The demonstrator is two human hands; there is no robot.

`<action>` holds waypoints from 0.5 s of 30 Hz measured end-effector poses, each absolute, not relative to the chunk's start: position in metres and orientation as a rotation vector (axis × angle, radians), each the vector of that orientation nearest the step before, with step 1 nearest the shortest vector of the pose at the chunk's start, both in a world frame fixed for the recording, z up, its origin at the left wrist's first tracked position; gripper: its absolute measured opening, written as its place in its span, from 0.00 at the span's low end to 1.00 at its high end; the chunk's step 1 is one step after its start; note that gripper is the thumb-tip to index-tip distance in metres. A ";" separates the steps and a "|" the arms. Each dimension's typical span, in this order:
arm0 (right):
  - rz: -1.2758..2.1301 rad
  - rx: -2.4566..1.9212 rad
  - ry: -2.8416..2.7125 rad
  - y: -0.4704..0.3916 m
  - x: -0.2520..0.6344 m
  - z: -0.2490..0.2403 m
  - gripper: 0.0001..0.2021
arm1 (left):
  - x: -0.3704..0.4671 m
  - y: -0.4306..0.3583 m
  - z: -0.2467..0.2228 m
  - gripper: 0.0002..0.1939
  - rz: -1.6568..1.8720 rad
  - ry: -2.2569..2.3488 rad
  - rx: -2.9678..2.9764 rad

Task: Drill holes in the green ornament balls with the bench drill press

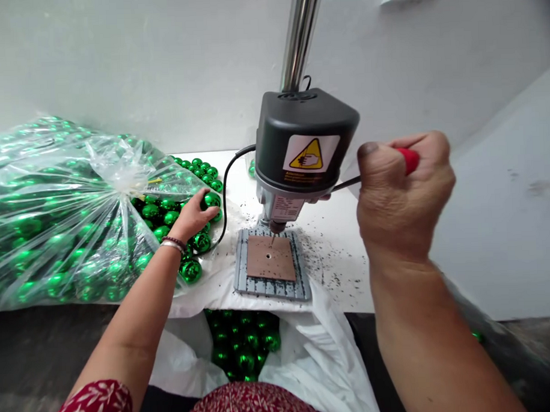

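My left hand (195,216) is at the pile of shiny green balls, its thumb and fingers closed around one green ball (212,200). Wrapped round the red knob (410,160) of the drill press lever is my right hand (401,195). The dark drill press head (306,139) stands between my hands, with a thin drill bit (273,238) pointing down. Below the bit, a brown square board (263,267) with a small hole lies on the grey slotted base (273,290). No ball sits on the board.
A big clear plastic bag (120,169) of green balls lies at the left, gathered at its neck. Dark shavings litter the white table (350,287). A white sack (307,343) with green balls (245,339) hangs below the front edge. A black cable (226,189) loops beside the press.
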State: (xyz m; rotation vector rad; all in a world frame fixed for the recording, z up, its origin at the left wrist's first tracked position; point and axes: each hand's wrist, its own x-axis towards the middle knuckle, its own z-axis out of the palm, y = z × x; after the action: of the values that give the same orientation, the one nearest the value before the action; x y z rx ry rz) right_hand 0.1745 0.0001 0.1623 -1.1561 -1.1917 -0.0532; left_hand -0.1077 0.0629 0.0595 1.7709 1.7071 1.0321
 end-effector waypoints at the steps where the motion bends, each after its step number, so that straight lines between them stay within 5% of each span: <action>1: -0.055 -1.156 -1.192 0.000 0.174 0.162 0.10 | -0.109 0.056 0.063 0.30 1.159 1.597 1.573; 8: -0.014 -1.187 -1.165 -0.001 0.172 0.165 0.08 | -0.091 0.014 0.065 0.27 1.446 1.131 0.914; 15: -0.016 -1.110 -1.196 -0.005 0.172 0.160 0.09 | -0.045 -0.029 0.038 0.31 0.858 1.347 1.638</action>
State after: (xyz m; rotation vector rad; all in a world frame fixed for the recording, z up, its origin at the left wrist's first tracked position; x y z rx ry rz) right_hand 0.1715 -0.0048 0.1596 -1.1096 -1.1964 -0.0158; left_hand -0.0453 -0.0292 0.0384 1.6375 1.3469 0.8584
